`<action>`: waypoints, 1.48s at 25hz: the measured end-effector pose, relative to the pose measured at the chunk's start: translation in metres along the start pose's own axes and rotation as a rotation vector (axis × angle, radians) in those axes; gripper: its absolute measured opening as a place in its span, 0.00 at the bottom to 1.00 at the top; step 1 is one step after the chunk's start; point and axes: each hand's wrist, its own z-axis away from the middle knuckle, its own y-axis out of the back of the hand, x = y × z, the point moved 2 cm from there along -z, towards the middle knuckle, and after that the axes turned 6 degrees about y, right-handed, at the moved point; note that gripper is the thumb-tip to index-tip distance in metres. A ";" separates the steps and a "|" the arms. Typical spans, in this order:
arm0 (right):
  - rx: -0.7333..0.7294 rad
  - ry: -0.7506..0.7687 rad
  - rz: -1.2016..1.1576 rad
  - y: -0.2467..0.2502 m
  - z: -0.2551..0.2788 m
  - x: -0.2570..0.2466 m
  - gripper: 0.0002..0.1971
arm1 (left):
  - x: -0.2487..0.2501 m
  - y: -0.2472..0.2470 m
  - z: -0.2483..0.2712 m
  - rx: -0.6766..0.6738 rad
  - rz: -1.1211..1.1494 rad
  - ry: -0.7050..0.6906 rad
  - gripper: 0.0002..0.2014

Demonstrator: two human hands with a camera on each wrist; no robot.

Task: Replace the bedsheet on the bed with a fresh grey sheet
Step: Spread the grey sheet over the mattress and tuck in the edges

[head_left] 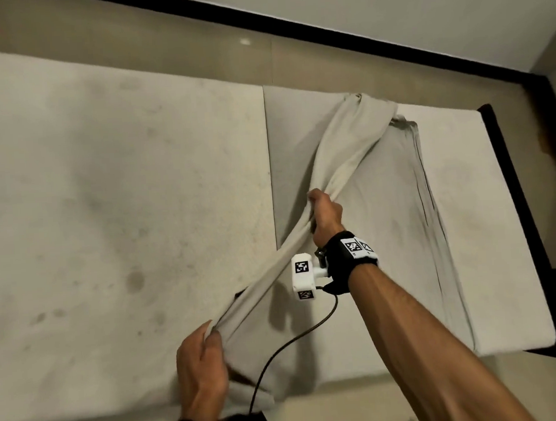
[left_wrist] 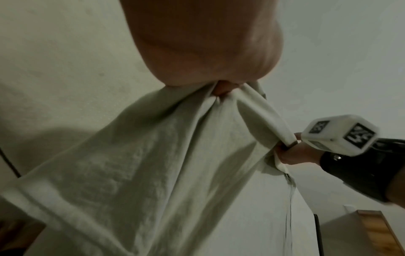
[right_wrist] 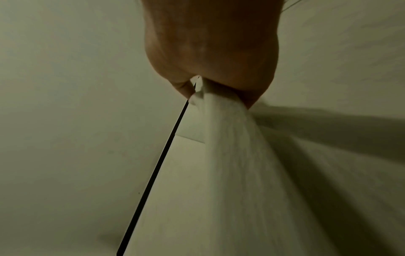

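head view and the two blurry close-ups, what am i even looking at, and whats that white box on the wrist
No machine here: a person works with two bare hands. The wide picture comes from a head camera looking down; the two close ones come from cameras on each wrist. The white cube with black-and-white square markers is the right wrist's camera, on a black strap. The left hand and right hand each grip a pale beige cloth, pulled taut between them over a pale stained pad.

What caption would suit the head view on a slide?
Left hand and right hand grip a pale cloth, stretched between them above a stained light mat.
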 end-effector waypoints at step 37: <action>-0.868 0.426 0.944 -0.358 0.137 0.101 0.13 | -0.059 0.174 -0.197 -0.101 -0.303 0.403 0.05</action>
